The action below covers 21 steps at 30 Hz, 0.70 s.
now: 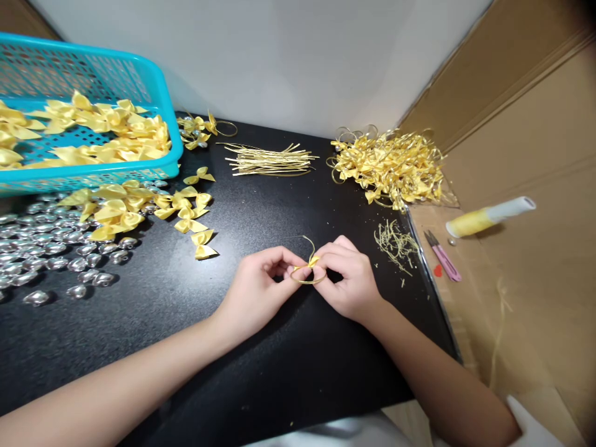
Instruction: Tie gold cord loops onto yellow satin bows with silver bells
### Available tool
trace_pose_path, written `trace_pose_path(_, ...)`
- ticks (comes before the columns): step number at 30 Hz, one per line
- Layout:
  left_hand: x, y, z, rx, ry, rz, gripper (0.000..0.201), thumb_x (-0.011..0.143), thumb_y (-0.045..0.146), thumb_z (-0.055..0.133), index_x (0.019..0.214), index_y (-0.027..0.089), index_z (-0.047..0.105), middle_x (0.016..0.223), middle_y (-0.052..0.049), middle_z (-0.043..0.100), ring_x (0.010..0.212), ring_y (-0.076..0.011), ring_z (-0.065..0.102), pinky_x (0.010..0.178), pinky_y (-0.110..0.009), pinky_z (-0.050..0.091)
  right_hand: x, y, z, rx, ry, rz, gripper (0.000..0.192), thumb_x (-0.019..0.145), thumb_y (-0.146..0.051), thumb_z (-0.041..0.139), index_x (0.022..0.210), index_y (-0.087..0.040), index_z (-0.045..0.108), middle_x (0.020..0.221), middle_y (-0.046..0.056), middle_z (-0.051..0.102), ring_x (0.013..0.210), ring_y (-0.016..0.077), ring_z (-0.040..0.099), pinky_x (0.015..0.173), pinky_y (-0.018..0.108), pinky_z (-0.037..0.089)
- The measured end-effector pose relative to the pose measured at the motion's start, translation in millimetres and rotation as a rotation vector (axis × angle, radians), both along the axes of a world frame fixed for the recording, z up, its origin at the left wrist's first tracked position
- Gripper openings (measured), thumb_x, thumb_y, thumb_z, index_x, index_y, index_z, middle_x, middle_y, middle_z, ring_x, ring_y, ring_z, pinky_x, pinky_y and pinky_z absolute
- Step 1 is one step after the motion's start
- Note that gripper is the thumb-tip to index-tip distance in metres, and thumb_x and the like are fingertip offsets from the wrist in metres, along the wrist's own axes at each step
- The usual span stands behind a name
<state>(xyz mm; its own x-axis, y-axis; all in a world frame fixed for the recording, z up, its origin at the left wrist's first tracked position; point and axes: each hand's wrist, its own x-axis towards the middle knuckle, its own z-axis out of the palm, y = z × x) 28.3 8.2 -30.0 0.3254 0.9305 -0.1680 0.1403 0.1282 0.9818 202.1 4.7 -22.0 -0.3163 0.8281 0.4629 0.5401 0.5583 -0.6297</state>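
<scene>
I had both hands meeting over the middle of the black counter [261, 366], toward its near edge. My left hand [261, 287] was pinched shut on the left side of a small yellow bow [313, 262] with a gold cord loop [308, 277] hanging under it, and my right hand [347, 279] was clenched on the bow's right side, fingertips almost touching those of the left. A thin gold tail stuck up from the knot.

At the far left corner a turquoise basket [170, 118] stood tilted, holding yellow bows, and more loose bows [139, 205] spilled out just in front of it. Silver heart beads [41, 245] lay scattered along the left edge. Near the far edge in the middle lay a bundle of cut gold cords [270, 160], and at the far right corner sat a heap of finished bows with loops [388, 166]. Gold trimmings [395, 243] lay near the right edge, close to my right hand. Past that edge, on cardboard, rested pink snips [443, 256] and a spool of yellow thread [487, 217]
</scene>
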Motion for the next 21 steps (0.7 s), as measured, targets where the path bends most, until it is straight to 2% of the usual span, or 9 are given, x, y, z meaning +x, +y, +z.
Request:
trace_pose_path(5, 0.3, -0.4, -0.5, -0.018, -0.013, -0.008, 0.019, 0.08, 0.034, 0.07, 0.079, 0.015, 0.066, 0.073, -0.003, 0.067, 0.07, -0.0156, 0.06, 0.064, -0.027, 0.046, -0.2, -0.5, -3.5, -0.006, -0.001, 0.012, 0.024, 0.086, -0.017, 0.058, 0.062, -0.018, 0.057, 0.071, 0.001, 0.068, 0.066, 0.0128, 0.054, 0.066, 0.029, 0.042)
trace_pose_path(8, 0.9, -1.3, -0.3, 0.016, -0.029, 0.002, 0.014, 0.081, 0.028, 0.069, 0.082, 0.016, 0.062, 0.073, -0.001, 0.063, 0.069, -0.0134, 0.058, 0.065, -0.026, 0.045, 0.0, -2.7, -3.7, -0.013, -0.047, -0.091, 0.023, 0.081, -0.018, 0.061, 0.059, -0.018, 0.053, 0.072, 0.002, 0.067, 0.069, 0.0148, 0.053, 0.068, 0.031, 0.041)
trace_pose_path(10, 1.4, -1.8, 0.0, 0.04, -0.053, 0.033, 0.014, 0.081, 0.025, 0.068, 0.088, 0.017, 0.058, 0.074, 0.001, 0.06, 0.069, -0.0121, 0.057, 0.066, -0.025, 0.045, -1.2, -5.9, -2.5, 0.016, -0.07, -0.194, 0.031, 0.079, -0.019, 0.063, 0.052, -0.018, 0.046, 0.064, 0.001, 0.061, 0.066, 0.0145, 0.049, 0.066, 0.032, 0.038)
trace_pose_path(12, 1.9, -1.8, 0.2, 0.057, -0.078, 0.065, 0.017, 0.081, 0.022, 0.067, 0.091, 0.019, 0.053, 0.075, 0.003, 0.058, 0.07, -0.0114, 0.056, 0.067, -0.024, 0.044, -3.8, -10.2, -0.8, 0.064, -0.077, -0.21, 0.035, 0.08, -0.02, 0.062, 0.05, -0.019, 0.044, 0.057, 0.0, 0.055, 0.06, 0.013, 0.046, 0.063, 0.031, 0.035)
trace_pose_path(13, 2.2, -1.7, 0.3, 0.065, -0.086, 0.072, 0.019, 0.08, 0.02, 0.067, 0.089, 0.019, 0.051, 0.075, 0.003, 0.057, 0.069, -0.011, 0.055, 0.066, -0.024, 0.044, -5.5, -12.5, -0.1, 0.091, -0.08, -0.181, 0.032, 0.081, -0.02, 0.062, 0.052, -0.019, 0.049, 0.057, -0.001, 0.056, 0.058, 0.0123, 0.046, 0.062, 0.031, 0.034)
trace_pose_path(16, 3.0, -1.3, 0.2, 0.086, -0.092, 0.063, 0.02, 0.08, 0.017, 0.065, 0.086, 0.02, 0.046, 0.075, 0.004, 0.054, 0.068, -0.0098, 0.052, 0.065, -0.023, 0.043, -10.4, -17.4, 1.0, 0.157, -0.126, -0.127, 0.013, 0.087, -0.017, 0.058, 0.078, -0.019, 0.068, 0.06, -0.001, 0.06, 0.056, 0.0115, 0.048, 0.063, 0.032, 0.033)
trace_pose_path(18, 3.2, -1.4, -0.1, 0.09, -0.077, 0.041, 0.02, 0.082, 0.017, 0.062, 0.086, 0.021, 0.043, 0.074, 0.005, 0.053, 0.067, -0.0095, 0.051, 0.064, -0.023, 0.043, -11.7, -18.2, 1.1, 0.152, -0.194, -0.18, 0.017, 0.09, -0.016, 0.054, 0.095, -0.018, 0.071, 0.06, -0.001, 0.059, 0.055, 0.0116, 0.047, 0.063, 0.032, 0.031)
trace_pose_path(21, 2.3, -1.5, -0.5, 0.094, -0.063, -0.01, 0.02, 0.082, 0.015, 0.061, 0.088, 0.021, 0.043, 0.074, 0.005, 0.051, 0.067, -0.0095, 0.049, 0.063, -0.022, 0.042, -10.1, -16.7, 1.7, 0.059, -0.309, -0.238, 0.025, 0.093, -0.016, 0.049, 0.107, -0.017, 0.07, 0.065, 0.0, 0.061, 0.058, 0.0129, 0.047, 0.066, 0.034, 0.028)
